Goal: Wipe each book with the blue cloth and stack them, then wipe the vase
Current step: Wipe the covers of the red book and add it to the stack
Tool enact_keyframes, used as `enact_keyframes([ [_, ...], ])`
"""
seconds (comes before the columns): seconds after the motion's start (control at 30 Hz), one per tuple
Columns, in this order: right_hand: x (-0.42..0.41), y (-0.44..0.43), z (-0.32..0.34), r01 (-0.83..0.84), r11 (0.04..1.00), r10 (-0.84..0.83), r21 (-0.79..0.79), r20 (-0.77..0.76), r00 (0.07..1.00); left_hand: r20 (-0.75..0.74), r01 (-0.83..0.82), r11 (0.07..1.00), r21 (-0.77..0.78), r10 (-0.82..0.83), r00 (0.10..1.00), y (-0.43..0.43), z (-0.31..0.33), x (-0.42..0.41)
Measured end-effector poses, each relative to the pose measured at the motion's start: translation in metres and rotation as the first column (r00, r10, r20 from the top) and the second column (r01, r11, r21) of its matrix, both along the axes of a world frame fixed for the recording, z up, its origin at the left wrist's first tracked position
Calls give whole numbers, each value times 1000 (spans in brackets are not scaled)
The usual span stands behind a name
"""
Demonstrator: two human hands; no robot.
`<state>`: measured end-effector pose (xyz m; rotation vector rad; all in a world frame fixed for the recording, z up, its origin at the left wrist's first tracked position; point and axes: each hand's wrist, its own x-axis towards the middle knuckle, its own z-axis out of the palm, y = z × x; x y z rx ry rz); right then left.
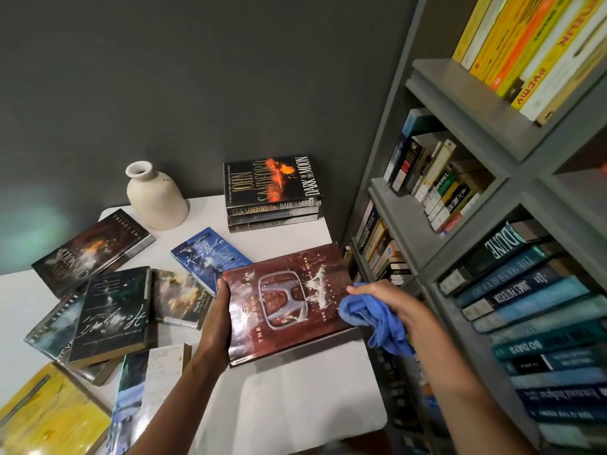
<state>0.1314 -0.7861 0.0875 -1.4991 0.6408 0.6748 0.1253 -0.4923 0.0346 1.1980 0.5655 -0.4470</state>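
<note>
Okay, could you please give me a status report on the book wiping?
Left hand grips red book by its left edge. Right hand holds blue cloth at the cover's right edge. Stack at back, path to it open.

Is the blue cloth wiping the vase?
No, the right hand holds the blue cloth on the red book; the vase stands apart behind.

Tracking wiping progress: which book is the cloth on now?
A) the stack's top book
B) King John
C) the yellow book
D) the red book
D: the right hand holds the cloth against the red book, which the left hand grips by its edge.
</note>
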Motion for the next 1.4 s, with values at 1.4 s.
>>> enact_keyframes([
  [1.4, -37, 78, 11, 342, 438, 671, -831, 556, 491, 117, -301, 954, 10, 298, 947, 2, 3, 27],
])
